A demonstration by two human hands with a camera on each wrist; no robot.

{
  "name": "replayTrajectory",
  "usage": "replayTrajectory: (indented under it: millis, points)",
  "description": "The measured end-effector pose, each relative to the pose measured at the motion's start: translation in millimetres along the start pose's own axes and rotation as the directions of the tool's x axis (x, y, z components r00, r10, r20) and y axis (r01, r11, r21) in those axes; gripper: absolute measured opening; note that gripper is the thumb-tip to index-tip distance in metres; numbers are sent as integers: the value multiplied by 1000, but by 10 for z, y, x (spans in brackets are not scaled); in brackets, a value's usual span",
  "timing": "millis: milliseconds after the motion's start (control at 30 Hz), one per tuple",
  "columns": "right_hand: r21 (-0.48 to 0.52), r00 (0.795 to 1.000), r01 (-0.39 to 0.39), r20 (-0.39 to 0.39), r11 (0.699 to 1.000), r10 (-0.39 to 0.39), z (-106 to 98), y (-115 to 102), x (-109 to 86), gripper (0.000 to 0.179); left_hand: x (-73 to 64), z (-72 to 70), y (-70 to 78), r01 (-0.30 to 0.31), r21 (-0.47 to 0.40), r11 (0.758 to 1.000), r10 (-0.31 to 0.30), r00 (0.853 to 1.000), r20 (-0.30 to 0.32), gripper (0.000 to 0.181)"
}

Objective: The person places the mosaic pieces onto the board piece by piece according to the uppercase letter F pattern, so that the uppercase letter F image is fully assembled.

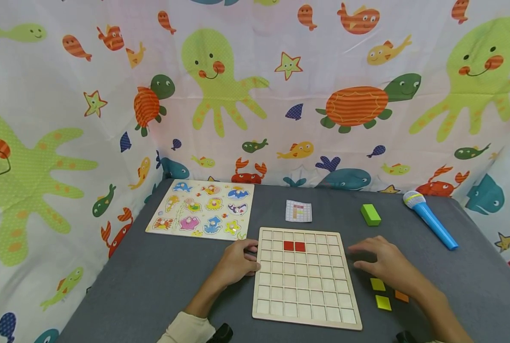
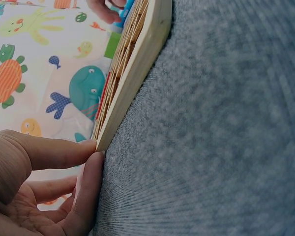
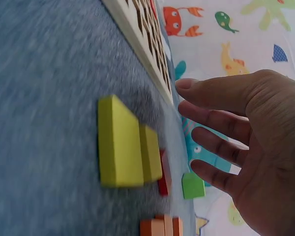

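Note:
A wooden grid board (image 1: 306, 281) lies on the grey table, with two red squares (image 1: 294, 246) side by side in its second row from the top. My left hand (image 1: 234, 262) holds the board's left edge; in the left wrist view the thumb (image 2: 64, 151) and a finger meet at the rim. Just beyond the right edge, my right hand (image 1: 383, 262) hovers with relaxed, parted fingers and holds nothing. Below it lie yellow blocks (image 1: 383, 302) and orange blocks (image 1: 402, 296). A red block (image 3: 164, 172) shows behind the yellow ones in the right wrist view, hidden in the head view.
Behind the board lies a small card (image 1: 298, 211) with a coloured grid pattern. A sea-animal puzzle board (image 1: 201, 209) is at the back left. Toward the back right are a green block (image 1: 370, 215) and a blue toy microphone (image 1: 432, 221). A printed curtain (image 1: 255, 62) borders the table.

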State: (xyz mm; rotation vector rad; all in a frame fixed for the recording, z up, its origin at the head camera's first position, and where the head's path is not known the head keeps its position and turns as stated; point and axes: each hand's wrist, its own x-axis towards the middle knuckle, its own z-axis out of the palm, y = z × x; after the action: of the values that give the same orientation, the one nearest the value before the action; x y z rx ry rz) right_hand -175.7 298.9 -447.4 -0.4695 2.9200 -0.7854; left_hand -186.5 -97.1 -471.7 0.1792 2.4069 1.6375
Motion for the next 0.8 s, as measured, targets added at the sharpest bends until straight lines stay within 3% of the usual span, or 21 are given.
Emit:
replayTrajectory:
  millis: [367,800]
  points:
    - [-27,999,-36,-2,999,36,-115,247,-156,36,3,7,-6,9,11,1000,-9,1000,-4,61]
    - [-11,985,-129,117,992,130,-243,409,-192,41,17,23,-53,-27,10,1000,27,1000,7,60]
